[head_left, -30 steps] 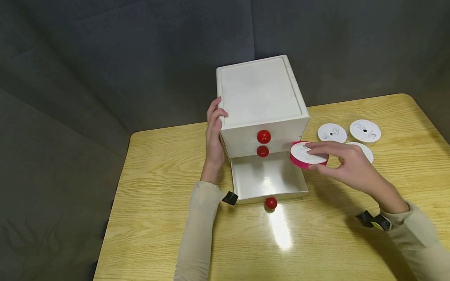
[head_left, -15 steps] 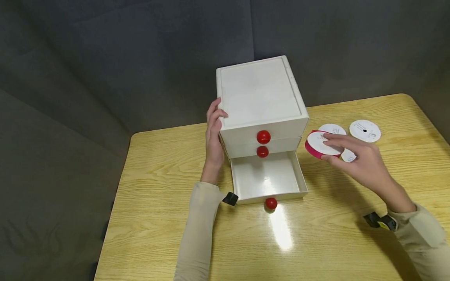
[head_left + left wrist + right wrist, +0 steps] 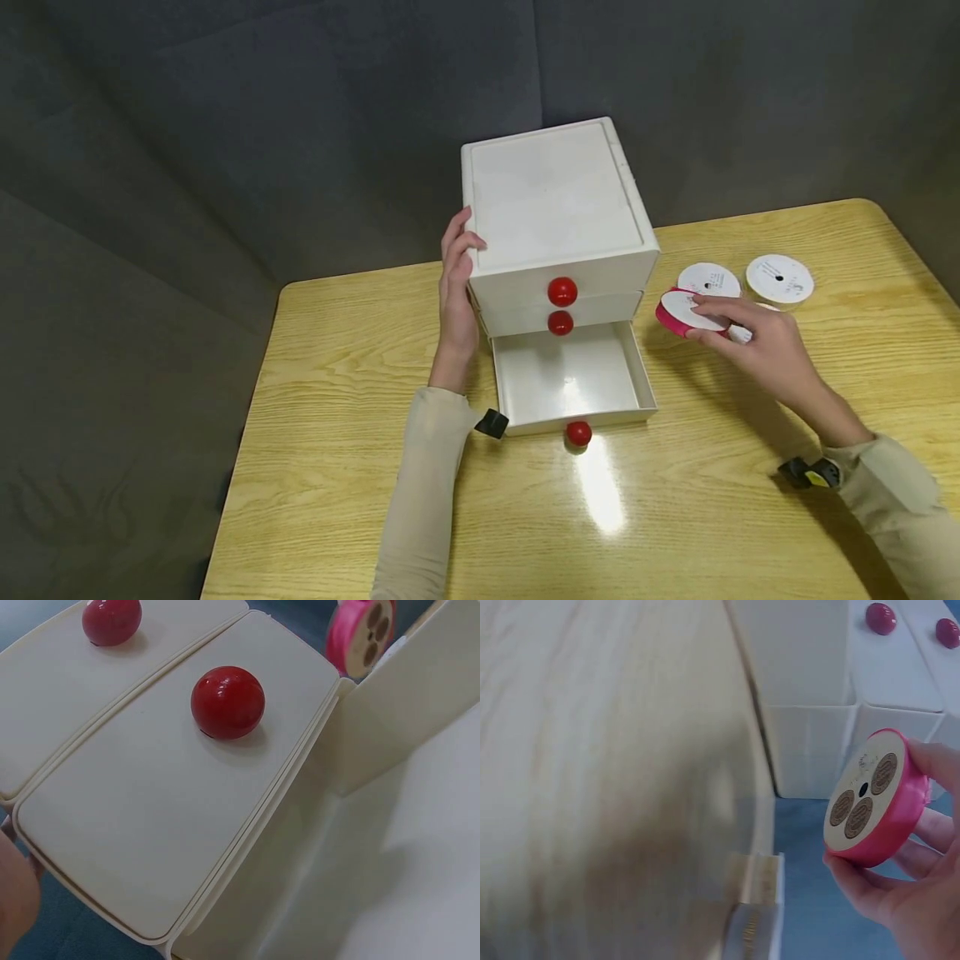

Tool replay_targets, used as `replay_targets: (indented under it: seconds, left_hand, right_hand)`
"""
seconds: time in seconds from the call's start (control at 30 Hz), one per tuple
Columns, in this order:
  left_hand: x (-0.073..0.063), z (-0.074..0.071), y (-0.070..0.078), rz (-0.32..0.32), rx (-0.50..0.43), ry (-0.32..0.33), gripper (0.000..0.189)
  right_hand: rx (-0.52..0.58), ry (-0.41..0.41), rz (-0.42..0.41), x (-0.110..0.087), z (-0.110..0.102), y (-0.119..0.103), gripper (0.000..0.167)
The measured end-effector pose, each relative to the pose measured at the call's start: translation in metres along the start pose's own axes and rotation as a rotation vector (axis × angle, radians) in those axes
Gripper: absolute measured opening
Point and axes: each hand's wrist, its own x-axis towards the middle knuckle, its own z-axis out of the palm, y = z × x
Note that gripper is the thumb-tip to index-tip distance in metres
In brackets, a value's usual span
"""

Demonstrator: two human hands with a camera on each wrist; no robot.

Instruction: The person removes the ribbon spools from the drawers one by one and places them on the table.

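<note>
A white drawer cabinet (image 3: 551, 196) with red ball knobs stands at the back of the table. My left hand (image 3: 455, 300) lies along its left side, fingertips at the top edge. Below the two upper drawers, the bottom drawer (image 3: 566, 375) is pulled out, and its visible floor is bare. My right hand (image 3: 765, 337) holds a ribbon spool (image 3: 686, 311) wound with pink ribbon, thumb below and fingers above, right of the cabinet. In the right wrist view, the pink ribbon spool (image 3: 866, 795) shows a cream face with three round cutouts and a centre hole.
Two white-faced spools (image 3: 708, 281) (image 3: 780, 279) lie on the table (image 3: 337, 433) right of the cabinet. Another spool (image 3: 741, 333) is mostly hidden behind my right hand. A dark curtain (image 3: 360, 125) hangs behind the table.
My right hand has moved right with the pink ribbon spool, away from above the pulled-out drawer, and tilted it slightly. My left hand and the cabinet have stayed in place.
</note>
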Motion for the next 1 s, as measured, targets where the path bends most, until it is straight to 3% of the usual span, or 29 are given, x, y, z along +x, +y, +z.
replay_targets:
  seconds: [0.27,1.0]
  left_hand:
    - [0.002,0.001,-0.001,-0.001,0.014,-0.006,0.037]
    - [0.0,0.0,-0.002,-0.002,0.002,-0.001,0.037]
  right_hand:
    - [-0.025,-0.124,0.044,0.001,0.009,0.011,0.028]
    - [-0.145,-0.165,0.037,-0.009,-0.005,0.031,0.035]
